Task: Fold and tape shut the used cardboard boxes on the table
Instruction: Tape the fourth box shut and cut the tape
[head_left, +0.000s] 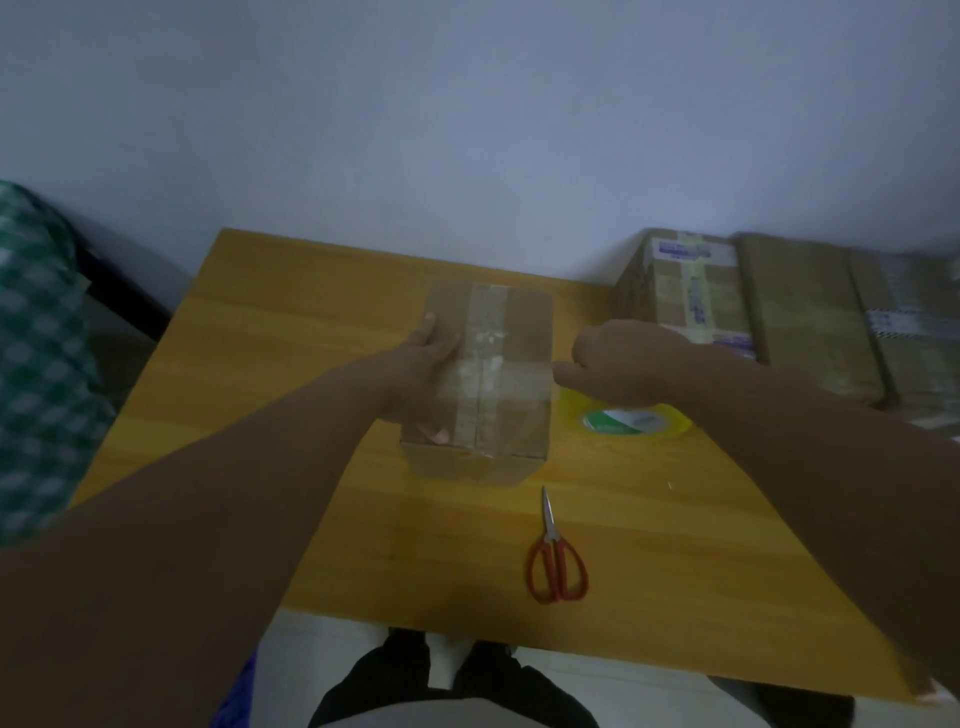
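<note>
The box (514, 364) sits flaps-down in the middle of the table (291, 332), closed, with one strip of clear tape along its centre seam and another crossing it near the front. The left hand (423, 364) grips the box's left side, thumb on top near the front edge, steadying it. The right hand (623, 364) hovers just beside the right edge, level with the cross strip, its fingers curled. Whether it pinches a tape end cannot be told. Right under it lies the tape roll (670, 423), beside the box. Scissors (556, 561) lie closed nearer the front edge, apart from both hands. The step looks like finishing the cross strip. Next, the tape likely needs pressing down over the right side, then cutting free from the roll with the scissors. More boxes (691, 291), already taped, stand at the table's far right.
</note>
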